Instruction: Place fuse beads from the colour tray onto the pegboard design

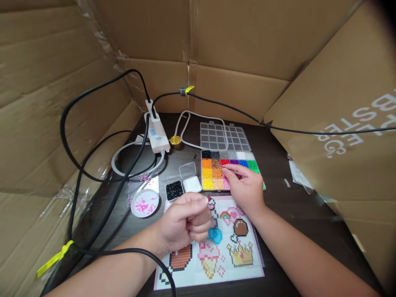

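Note:
My right hand point(246, 189) pinches thin metal tweezers point(229, 169), whose tip reaches over the orange and brown cells of a compartment box of coloured beads point(213, 173). My left hand point(185, 225) is curled into a loose fist above a pegboard laid on a printed pixel pattern sheet point(216, 243); whether it holds anything is hidden. A blue bead piece point(215, 235) lies on the board just under that fist. The sheet shows a crown, an ice cream, a rainbow and other small pictures.
A small box with black and white beads point(182, 187) and a white dish of pink beads point(144, 203) sit left of the board. The clear box lid point(224, 137), a power strip point(157, 132), black and white cables and a gold disc point(175, 140) lie behind. Cardboard walls enclose the dark table.

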Motion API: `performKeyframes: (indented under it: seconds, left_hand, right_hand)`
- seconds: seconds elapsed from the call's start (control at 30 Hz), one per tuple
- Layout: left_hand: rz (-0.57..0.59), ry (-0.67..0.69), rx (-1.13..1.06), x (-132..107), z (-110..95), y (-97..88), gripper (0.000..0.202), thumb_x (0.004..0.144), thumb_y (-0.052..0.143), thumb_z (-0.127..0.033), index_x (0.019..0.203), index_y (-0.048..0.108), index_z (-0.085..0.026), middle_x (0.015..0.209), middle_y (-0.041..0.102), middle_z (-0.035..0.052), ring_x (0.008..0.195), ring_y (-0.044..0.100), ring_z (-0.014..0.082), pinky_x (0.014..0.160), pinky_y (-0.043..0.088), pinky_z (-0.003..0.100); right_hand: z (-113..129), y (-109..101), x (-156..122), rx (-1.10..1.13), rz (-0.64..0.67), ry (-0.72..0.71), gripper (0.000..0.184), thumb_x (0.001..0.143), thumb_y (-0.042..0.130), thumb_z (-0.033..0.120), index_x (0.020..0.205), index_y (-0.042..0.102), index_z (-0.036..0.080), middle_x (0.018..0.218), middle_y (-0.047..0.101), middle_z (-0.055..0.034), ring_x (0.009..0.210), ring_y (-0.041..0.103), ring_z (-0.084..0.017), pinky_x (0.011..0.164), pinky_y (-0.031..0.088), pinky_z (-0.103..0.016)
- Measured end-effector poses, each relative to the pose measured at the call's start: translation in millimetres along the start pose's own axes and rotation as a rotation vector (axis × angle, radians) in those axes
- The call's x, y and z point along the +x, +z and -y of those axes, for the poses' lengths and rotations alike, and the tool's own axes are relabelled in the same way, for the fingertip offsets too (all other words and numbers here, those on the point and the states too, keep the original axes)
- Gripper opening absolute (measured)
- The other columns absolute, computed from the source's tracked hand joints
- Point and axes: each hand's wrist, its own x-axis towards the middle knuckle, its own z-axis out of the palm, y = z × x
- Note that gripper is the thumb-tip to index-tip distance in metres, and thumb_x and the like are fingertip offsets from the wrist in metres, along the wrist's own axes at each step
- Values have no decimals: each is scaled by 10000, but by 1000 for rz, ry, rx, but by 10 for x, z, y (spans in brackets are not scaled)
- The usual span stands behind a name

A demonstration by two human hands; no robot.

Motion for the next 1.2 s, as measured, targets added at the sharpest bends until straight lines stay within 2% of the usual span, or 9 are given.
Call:
performKeyframes:
  seconds: [0.37,0.8,0.97,1.2]
  left_hand:
    - [7,1,-2,-3,17,-12,528,826,677,-354,539,272,-176,474,190,-85,406,157,36,401,138,179]
    - [22,10,6,2,-3,1,533,837,669,-343,539,261,-174,477,192,-85,412,158,33,404,135,174]
    - [5,25,24,-2,-24,-21,535,842,663,-348,536,258,-178,483,179,-85,418,155,40,407,135,183]
    - [3,16,41,6,-24,-18,535,826,677,-346,537,260,-176,483,194,-82,415,155,37,408,133,185]
  right_hand:
    - [3,16,8,6,10,27,98,773,713,238,793,789,179,774,789,-55,683,735,-190,644,610,-309]
    - [56,-10,1,19,-52,32,102,765,731,240,813,796,178,814,796,-67,745,751,-212,719,626,-342]
    - [149,-153,-36,52,-106,16,114,769,735,259,825,797,182,813,792,-66,741,749,-214,716,629,-352]
    - [288,-397,-74,147,-169,110,164,727,776,291,828,787,162,792,773,-87,676,717,-197,513,561,-282]
